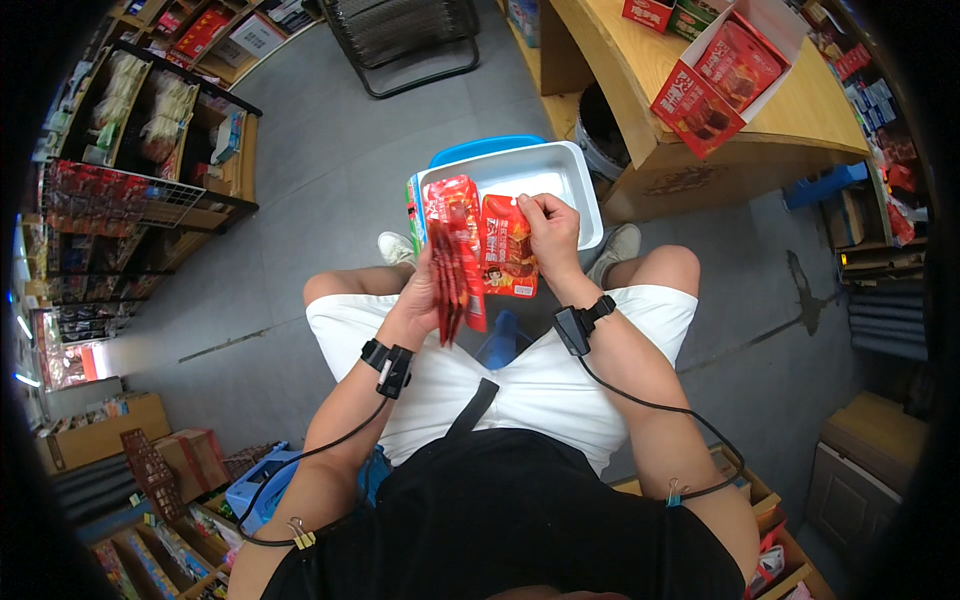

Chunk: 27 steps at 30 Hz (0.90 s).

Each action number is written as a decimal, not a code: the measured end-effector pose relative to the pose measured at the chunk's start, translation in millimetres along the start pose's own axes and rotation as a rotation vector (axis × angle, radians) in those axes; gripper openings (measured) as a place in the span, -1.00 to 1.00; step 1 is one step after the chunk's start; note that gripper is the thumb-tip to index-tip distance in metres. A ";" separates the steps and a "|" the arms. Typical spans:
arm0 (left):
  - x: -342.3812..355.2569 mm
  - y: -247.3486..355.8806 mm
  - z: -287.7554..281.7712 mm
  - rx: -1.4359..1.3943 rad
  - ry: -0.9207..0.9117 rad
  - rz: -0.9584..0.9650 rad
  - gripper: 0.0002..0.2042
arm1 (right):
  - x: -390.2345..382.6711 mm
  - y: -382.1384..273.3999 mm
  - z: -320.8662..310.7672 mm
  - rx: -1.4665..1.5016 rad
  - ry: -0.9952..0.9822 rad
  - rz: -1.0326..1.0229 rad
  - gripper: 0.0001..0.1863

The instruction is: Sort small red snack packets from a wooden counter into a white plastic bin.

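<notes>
My left hand (420, 295) grips several red snack pouches (450, 260), fanned on edge with a front one upright. Just to their right, my right hand (550, 230) pinches a single red pouch (508, 265) by its top right corner, its printed face toward me. Behind both hands, between my feet, is a white plastic tray (575, 180) with a blue piece (485, 145) along its far edge. A green package (414, 215) shows at the tray's left side, partly hidden by the pouches.
A wooden counter (760, 135) at upper right bears an open box of red pouches (730, 70); a bucket (598, 125) stands beneath. A folding chair (420, 70) is at the top. Stocked shelves (150, 190) line both sides; cardboard boxes (105, 435) and a blue stool (260, 480) are at lower left.
</notes>
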<state>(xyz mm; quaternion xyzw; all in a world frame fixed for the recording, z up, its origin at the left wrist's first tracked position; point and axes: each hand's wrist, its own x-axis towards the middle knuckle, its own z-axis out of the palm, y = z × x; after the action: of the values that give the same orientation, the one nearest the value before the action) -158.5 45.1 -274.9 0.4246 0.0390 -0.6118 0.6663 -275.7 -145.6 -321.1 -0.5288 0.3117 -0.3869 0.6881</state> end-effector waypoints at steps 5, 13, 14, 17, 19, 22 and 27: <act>12.7 -21.1 24.9 0.001 -0.058 0.055 -0.39 | -7.4 7.4 7.5 0.194 -0.034 0.194 -0.69; 17.6 -18.3 23.4 0.089 0.013 0.123 -0.41 | -2.0 11.6 2.9 0.482 -0.212 0.322 -0.66; 18.0 -18.8 22.1 0.092 0.014 0.122 -0.41 | -3.6 7.2 2.8 0.505 -0.239 0.406 -0.64; 21.0 -22.3 21.4 0.143 0.015 0.152 -0.41 | -4.1 0.6 1.5 0.537 -0.255 0.523 -0.59; 23.6 -24.2 20.0 0.132 -0.006 0.135 -0.42 | -4.0 -2.1 2.4 0.546 -0.246 0.557 -0.57; 27.3 -29.6 14.6 0.124 -0.010 0.130 -0.37 | -3.6 -7.8 5.8 0.606 -0.143 0.652 -0.50; 22.6 -24.3 16.6 0.088 -0.009 0.096 -0.47 | 6.7 13.6 -16.4 0.258 -0.305 0.534 -0.42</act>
<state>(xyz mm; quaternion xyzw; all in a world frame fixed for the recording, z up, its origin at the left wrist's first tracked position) -181.3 19.8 -289.8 0.4522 -0.0112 -0.5822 0.6756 -283.3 -157.4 -338.5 -0.3889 0.2810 -0.1457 0.8652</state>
